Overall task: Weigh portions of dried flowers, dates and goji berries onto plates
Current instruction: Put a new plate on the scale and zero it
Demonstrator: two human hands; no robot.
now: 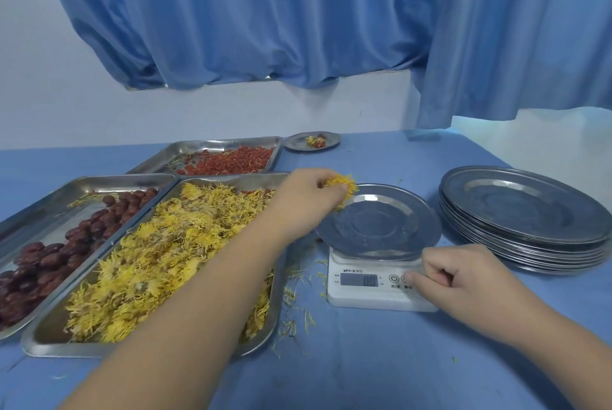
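My left hand (pixel 306 196) grips a bunch of yellow dried flowers (pixel 344 186) over the left rim of a bare steel plate (pixel 381 227). That plate sits on a white digital scale (pixel 374 287). My right hand (pixel 463 280) lies with curled fingers on the scale's right front, a fingertip at its buttons. A steel tray heaped with dried flowers (pixel 159 260) lies under my left forearm. Left of it is a tray of dark red dates (pixel 49 257). Behind them stands a tray of goji berries (pixel 228 161).
A stack of steel plates (pixel 526 220) stands to the right of the scale. A small plate (pixel 313 141) holding a mixed portion sits at the back by the wall. Loose petals (pixel 298 293) lie scattered on the blue tablecloth. A blue curtain (pixel 298 18) hangs behind.
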